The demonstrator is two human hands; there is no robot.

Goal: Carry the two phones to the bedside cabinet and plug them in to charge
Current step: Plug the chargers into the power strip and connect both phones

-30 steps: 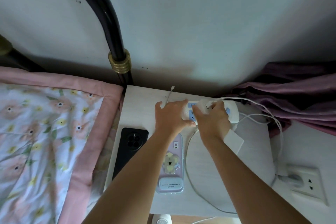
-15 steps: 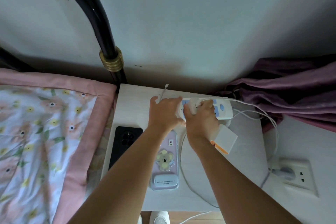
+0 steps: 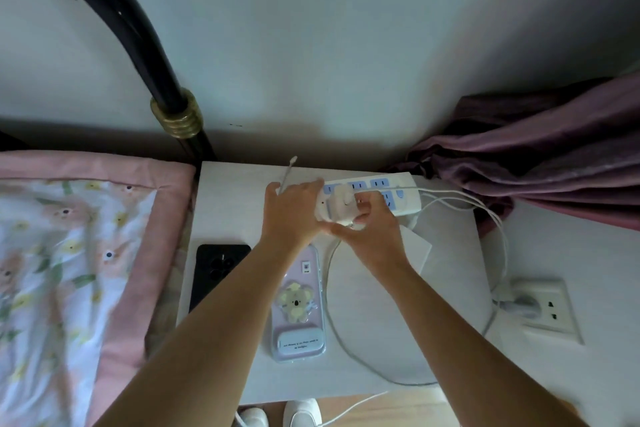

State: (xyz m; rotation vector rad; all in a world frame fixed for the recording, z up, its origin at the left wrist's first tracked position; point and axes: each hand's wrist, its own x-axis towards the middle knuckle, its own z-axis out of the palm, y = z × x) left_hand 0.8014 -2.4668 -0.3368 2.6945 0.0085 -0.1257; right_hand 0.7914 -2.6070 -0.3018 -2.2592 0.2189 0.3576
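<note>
Bedspread [image 3: 69, 253], floral with pink border, fills the 9 o'clock side, bed frame post [image 3: 175, 114] rising behind it at 11 o'clock; bedside cabinet [image 3: 228, 204] just beside the bed, white top; black phone [image 3: 218, 270] lies face down near the cabinet's left edge, about 8 o'clock of the hands, no cable visibly reaching it; lilac-cased phone [image 3: 299, 305] lies face down just right of it, well clear of the edge, its top end under the left wrist, so whether a cable is seated there cannot be told; both phones are delivered, likely parked flat to free both hands for the plugs; left hand [image 3: 292, 215] curled over the near end of the power strip [image 3: 381, 196], apparently bracing it against sliding; a thin white stick [image 3: 287, 173] pokes up from behind that hand toward 12 o'clock; right hand [image 3: 370, 236] pinching a white charger plug [image 3: 343, 206] against the strip's face, seemingly pressing it home; white cable [image 3: 332, 315] loops from under the hands toward 5 o'clock; a white card or adapter [image 3: 417, 248] peeks out beside the right wrist, unclear which; strip's own lead runs to the wall socket [image 3: 543, 308] at 4 o'clock; purple curtain [image 3: 536, 156] bunched at 2 o'clock; no containers in view; judged stage: charger going in, phone ends possibly still to connect.
</note>
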